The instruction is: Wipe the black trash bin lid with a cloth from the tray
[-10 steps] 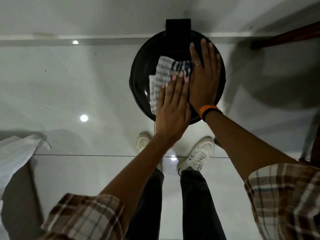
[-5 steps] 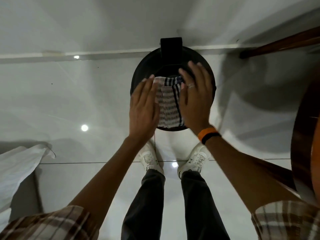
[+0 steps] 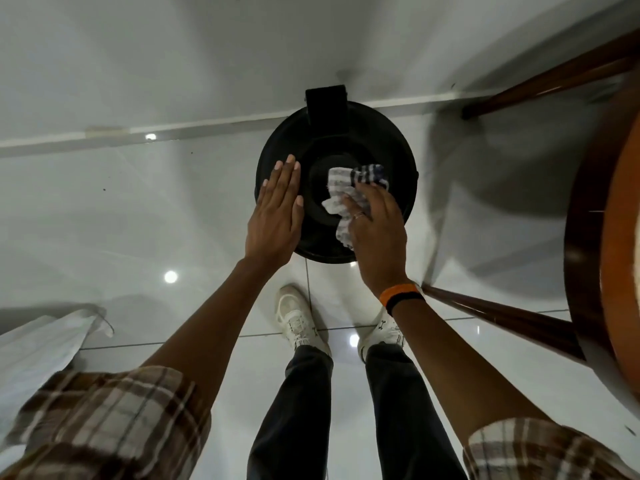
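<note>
The round black trash bin lid (image 3: 346, 143) lies below me on the white floor, its hinge block at the far edge. My right hand (image 3: 375, 230) grips a bunched white cloth with dark stripes (image 3: 343, 192) and presses it on the right half of the lid. My left hand (image 3: 275, 209) rests flat, fingers together, on the lid's left rim and holds nothing. The tray is out of view.
A brown wooden stool (image 3: 595, 209) stands close on the right, one leg (image 3: 502, 315) running just behind my right wrist. A white cloth or bag (image 3: 41, 344) lies at the left. My feet in white shoes (image 3: 298, 320) stand right before the bin. A wall skirting (image 3: 173, 129) runs behind it.
The cloth was spread flat between both hands; now my right hand has bunched it and holds it alone. My left hand has moved off it to the lid's left rim.
</note>
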